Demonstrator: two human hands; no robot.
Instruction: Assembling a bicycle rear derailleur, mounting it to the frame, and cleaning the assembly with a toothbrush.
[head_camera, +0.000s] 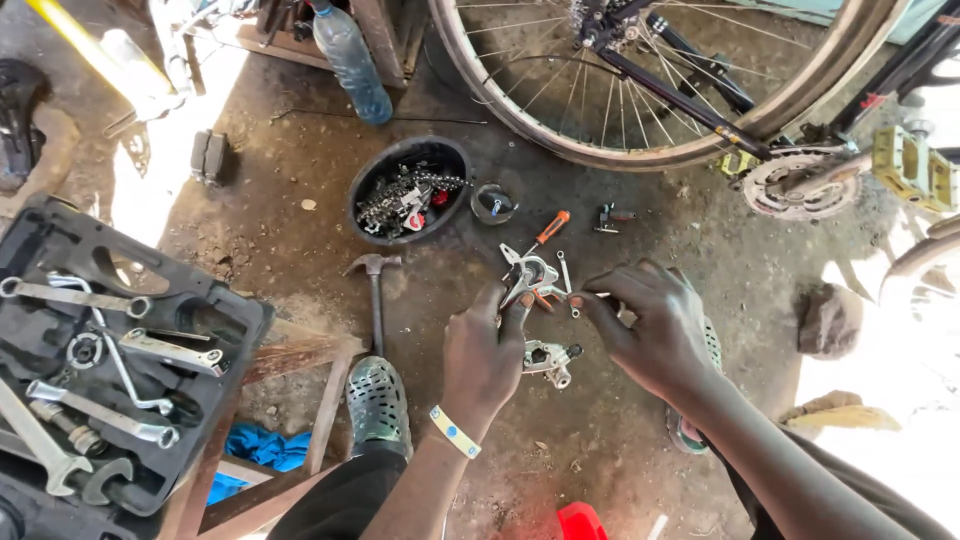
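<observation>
While both hands meet at the middle of the frame, the left hand (487, 352) pinches a small silver bicycle mechanism (528, 276) between thumb and forefinger, and the right hand (655, 325) closes its fingertips on a thin metal pin or screw at that part's right edge; whether the pin is already seated I cannot tell; a second silver part (551, 360) lies on the dirt floor (620, 440) just below the hands, between the two wrists. An orange-handled screwdriver (549, 230) rests just above the held mechanism, a hammer (375, 292) lies to its left, and a black bowl (370, 172) with a chain in it sits higher up, beside a small round tin (492, 203). To do this fine work well, I judge that the left hand should hold the mechanism steady and low over the floor, so a slipped piece falls close by; the right hand's pinch wants to stay near the tip of the small piece, turning it gently rather than forcing it. At the lower left of the frame an open black tool case (60, 250) carries spanners; a bicycle wheel (640, 80) fills the upper right, and a plastic bottle (352, 62) stands at the top.
</observation>
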